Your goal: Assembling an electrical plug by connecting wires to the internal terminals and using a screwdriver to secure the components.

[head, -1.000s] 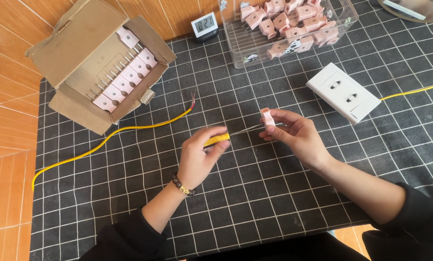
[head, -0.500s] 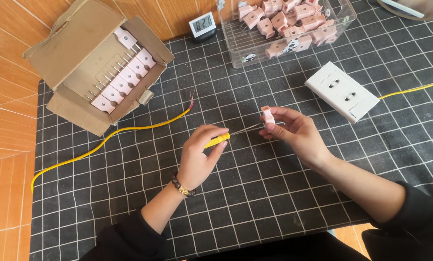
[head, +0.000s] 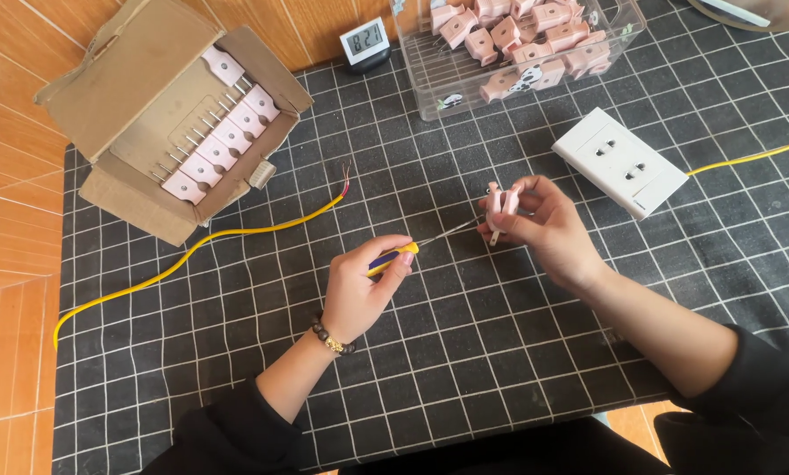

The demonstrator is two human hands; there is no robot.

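A small pink plug (head: 501, 202) is pinched in the fingers of the right hand (head: 544, 230), held just above the black gridded mat (head: 465, 352) near its middle. The metal tip of a screwdriver (head: 425, 242) is set against the plug, its yellow and blue handle being gripped in the closed left hand (head: 363, 286). A white socket plate (head: 620, 162) lies just beyond the right hand, a yellow wire (head: 236, 236) beyond the left. Farther off, a cardboard box (head: 126, 84) and a clear tub (head: 535, 75) are filled with pink plugs.
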